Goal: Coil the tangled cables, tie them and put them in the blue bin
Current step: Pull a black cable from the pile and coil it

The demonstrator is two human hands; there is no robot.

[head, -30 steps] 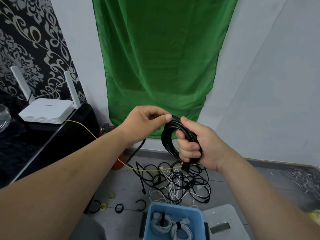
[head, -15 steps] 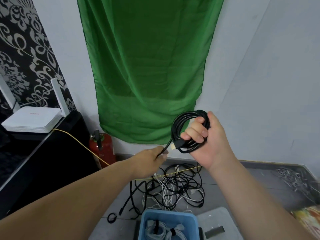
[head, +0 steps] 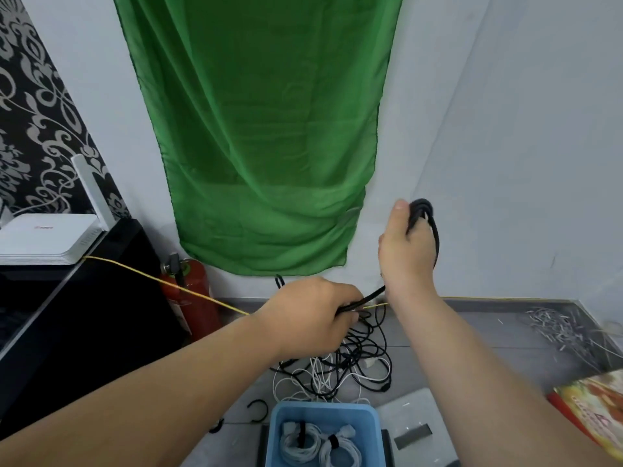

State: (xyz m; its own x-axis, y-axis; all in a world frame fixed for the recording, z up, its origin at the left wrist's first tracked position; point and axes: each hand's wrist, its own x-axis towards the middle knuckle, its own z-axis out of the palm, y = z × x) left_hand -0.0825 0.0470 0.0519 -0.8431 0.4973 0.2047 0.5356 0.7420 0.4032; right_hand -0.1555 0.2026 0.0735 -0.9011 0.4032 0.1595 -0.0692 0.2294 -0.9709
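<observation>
While two tied white bundles [head: 303, 444] already lie inside the blue bin [head: 323, 408] at the person's feet, the work in hand is coiling a black cable. Just left of the bin, loose black ties [head: 257, 402] lie on the floor. Just beyond the bin sprawls the tangle of black and white cables [head: 350, 369].

Above that tangle, the left hand [head: 310, 315] pinches the black cable's free tail [head: 367, 297] in curled fingers. Higher, beyond the bin and to its right, the right hand [head: 404, 254] is closed around the black coil [head: 425, 210], with the thumb up against the loops.

The winding looks nearly through. The next move calls for laying the tail onto the coil, then taking a tie from beside the bin to bind it. Farthest from the bin hangs a green cloth [head: 263, 129].
</observation>
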